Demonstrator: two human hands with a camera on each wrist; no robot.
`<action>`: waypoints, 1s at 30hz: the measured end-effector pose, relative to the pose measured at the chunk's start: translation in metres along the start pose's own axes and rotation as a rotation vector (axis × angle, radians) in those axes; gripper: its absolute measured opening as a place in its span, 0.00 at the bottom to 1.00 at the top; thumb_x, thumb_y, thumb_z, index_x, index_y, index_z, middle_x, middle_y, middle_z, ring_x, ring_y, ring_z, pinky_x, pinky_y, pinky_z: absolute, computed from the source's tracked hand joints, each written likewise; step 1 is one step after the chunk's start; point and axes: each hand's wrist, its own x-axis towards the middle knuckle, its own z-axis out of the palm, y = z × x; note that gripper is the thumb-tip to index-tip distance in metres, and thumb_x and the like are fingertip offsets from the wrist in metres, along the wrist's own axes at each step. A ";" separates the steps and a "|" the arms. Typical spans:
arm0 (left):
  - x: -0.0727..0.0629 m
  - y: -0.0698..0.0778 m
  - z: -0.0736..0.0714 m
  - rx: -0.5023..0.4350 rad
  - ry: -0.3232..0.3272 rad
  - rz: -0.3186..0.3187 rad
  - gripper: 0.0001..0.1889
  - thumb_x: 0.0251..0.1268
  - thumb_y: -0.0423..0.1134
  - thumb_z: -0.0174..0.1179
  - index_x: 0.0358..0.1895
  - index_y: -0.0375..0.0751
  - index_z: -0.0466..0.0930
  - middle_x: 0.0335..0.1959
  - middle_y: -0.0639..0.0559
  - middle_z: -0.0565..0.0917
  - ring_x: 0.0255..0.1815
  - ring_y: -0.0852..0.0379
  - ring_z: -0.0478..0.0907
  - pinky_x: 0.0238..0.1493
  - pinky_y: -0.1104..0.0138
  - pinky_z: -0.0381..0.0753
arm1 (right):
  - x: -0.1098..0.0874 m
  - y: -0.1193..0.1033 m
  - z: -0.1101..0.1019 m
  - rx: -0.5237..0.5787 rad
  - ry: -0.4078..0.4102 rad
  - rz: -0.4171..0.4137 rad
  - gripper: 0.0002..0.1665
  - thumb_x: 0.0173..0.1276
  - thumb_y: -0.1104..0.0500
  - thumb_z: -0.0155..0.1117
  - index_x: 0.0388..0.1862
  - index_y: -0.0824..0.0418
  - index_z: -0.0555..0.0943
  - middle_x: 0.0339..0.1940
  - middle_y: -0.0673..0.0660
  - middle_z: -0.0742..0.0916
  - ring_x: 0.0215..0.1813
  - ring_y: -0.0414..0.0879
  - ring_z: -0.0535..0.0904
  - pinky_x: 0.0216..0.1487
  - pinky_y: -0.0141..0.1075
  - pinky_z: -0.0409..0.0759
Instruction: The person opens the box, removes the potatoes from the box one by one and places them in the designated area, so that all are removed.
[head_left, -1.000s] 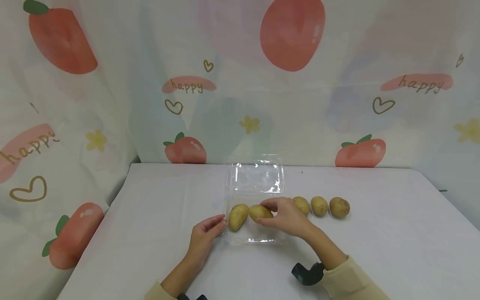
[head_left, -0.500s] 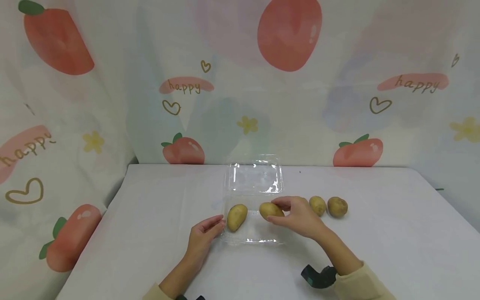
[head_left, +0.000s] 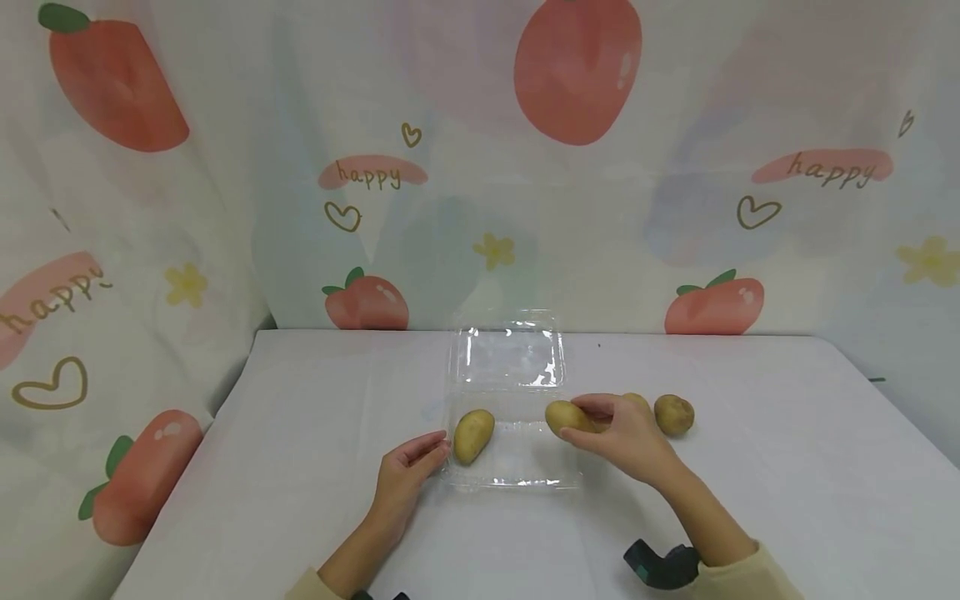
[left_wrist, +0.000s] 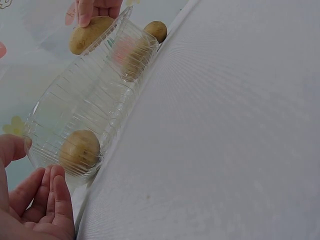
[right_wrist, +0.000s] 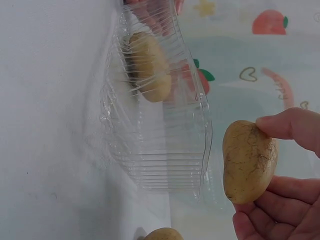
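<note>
My right hand (head_left: 626, 437) pinches a yellow potato (right_wrist: 249, 160) between thumb and fingers, above the right end of a clear plastic clamshell container (head_left: 517, 467). The container lies opened, its ribbed lid (head_left: 510, 354) folded back toward the wall. A second potato (head_left: 474, 437) rests inside, against the left end. At the container's left edge is my left hand (head_left: 411, 471); its thumb is on the rim and its other fingers lie along the outer side wall. Other potatoes stand on the table just right of the container, one (head_left: 673, 414) in full view, another (head_left: 635, 399) mostly behind my right hand.
A white cloth covers the table (head_left: 315, 400). Behind and to the left hang backdrop sheets (head_left: 450, 125) printed with fruit, hearts and the word "happy". A dark curved wrist mount (head_left: 663, 565) sits by my right sleeve.
My right hand has moved right with its potato, from beside the potato in the container to the container's right end. It now covers part of the row. My left hand keeps its place.
</note>
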 end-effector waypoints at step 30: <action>-0.001 0.000 0.000 0.019 -0.006 0.007 0.19 0.57 0.36 0.63 0.50 0.27 0.77 0.43 0.43 0.81 0.40 0.61 0.77 0.42 0.73 0.75 | -0.025 0.035 -0.017 -0.182 0.092 0.163 0.25 0.52 0.53 0.72 0.42 0.71 0.81 0.34 0.57 0.84 0.38 0.49 0.76 0.39 0.43 0.76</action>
